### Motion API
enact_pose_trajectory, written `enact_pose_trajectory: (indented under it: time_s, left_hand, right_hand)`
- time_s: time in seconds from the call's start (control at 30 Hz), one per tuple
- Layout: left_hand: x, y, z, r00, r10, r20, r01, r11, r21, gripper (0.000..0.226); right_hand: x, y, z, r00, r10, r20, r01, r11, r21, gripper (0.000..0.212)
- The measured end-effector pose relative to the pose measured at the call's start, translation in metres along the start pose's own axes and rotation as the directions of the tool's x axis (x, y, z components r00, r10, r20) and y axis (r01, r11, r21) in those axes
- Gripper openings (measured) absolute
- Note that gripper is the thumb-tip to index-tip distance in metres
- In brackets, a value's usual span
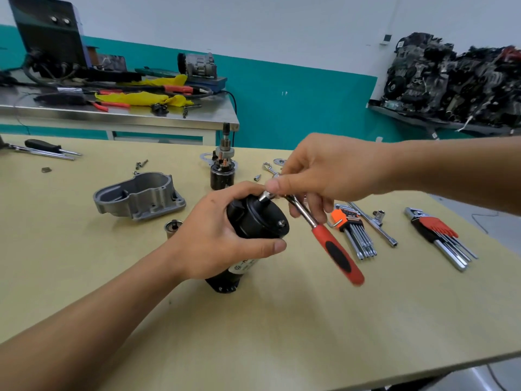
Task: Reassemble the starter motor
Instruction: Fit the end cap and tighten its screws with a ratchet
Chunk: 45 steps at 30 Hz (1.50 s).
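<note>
- Left hand (217, 238) wraps around the black starter motor body (239, 218), which stands tilted on the pale yellow worktop (282, 320).
- Right hand (318, 170) pinches the head of the ratchet (335, 249), its socket (265, 196) set on the edge of the end cap (266, 218).
- I think the smooth painted cylinder may turn in the grip, or the tilted socket may slip and round the bolt.
- Ratchet shaft is shiny steel, the handle red and black; the grey cast housing (141, 196) lies apart, not yet mounted.

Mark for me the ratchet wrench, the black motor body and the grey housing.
ratchet wrench (337, 251): head view, on its red and black handle.
black motor body (258, 218): head view, on its end cap.
grey housing (146, 197): head view, on its outer wall.
</note>
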State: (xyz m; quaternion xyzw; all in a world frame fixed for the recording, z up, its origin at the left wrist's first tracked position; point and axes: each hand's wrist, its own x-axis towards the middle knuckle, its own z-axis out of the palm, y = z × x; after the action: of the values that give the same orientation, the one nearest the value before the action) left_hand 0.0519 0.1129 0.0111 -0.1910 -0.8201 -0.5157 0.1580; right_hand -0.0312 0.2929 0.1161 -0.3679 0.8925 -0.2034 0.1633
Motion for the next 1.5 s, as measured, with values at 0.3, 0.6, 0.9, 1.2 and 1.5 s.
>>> enact_pose_trajectory:
  time_s: [0.3,0.6,0.9,1.2,1.5]
  left_hand:
    - [0.000,0.000,0.000,1.000,-0.016,-0.006,0.016,1.000,-0.024,0.055]
    - [0.001,0.001,0.005,1.000,-0.002,0.000,0.002,0.999,0.035,0.057]
    - [0.000,0.002,0.005,1.000,-0.007,-0.008,0.007,1.000,-0.009,0.053]
    - [0.000,0.003,0.003,1.000,0.004,0.000,-0.004,1.000,0.010,0.052]
    - [0.000,0.005,0.006,0.999,0.004,0.044,-0.006,0.999,0.041,0.056]
  right_hand:
    - [-0.005,-0.007,-0.013,0.771,-0.603,0.206,0.507,0.384,-0.772,0.013]
    - [-0.009,-0.005,0.006,0.994,0.109,-0.020,-0.108,0.993,0.043,0.042]
    - [-0.009,0.007,-0.005,0.803,-0.577,0.145,0.458,0.443,-0.771,0.025]
    - [-0.009,-0.001,-0.001,0.988,-0.156,-0.011,0.141,0.918,-0.371,0.034]
    - [-0.006,-0.003,-0.004,0.998,-0.009,0.057,0.016,0.992,-0.126,0.039]
